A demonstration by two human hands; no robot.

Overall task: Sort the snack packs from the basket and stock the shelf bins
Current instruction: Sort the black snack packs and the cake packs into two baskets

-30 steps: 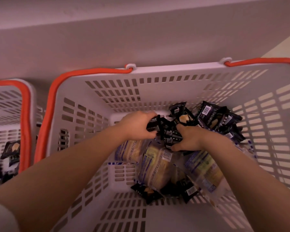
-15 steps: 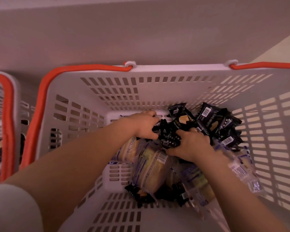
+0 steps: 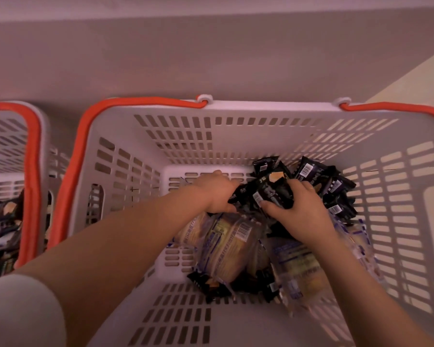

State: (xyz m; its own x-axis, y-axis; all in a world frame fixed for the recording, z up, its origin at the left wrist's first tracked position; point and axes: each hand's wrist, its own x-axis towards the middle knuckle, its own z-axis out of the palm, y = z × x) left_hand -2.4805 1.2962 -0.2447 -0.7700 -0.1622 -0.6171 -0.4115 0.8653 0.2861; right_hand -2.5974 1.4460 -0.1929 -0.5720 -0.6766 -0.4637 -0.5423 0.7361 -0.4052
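Two hands, left hand (image 3: 219,194) and right hand (image 3: 297,209), fingers curled round black snack packs (image 3: 266,190) at the far right corner of the basket (image 3: 236,107), sorting barely begun, many black and clear packs (image 3: 229,246) left, no shelf bins visible.

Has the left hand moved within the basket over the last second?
No, not noticeably. The left hand grips the black packs at the same spot, by the far edge of the basket floor.

Plain wall (image 3: 211,58) — pale floor (image 3: 416,78) at right.
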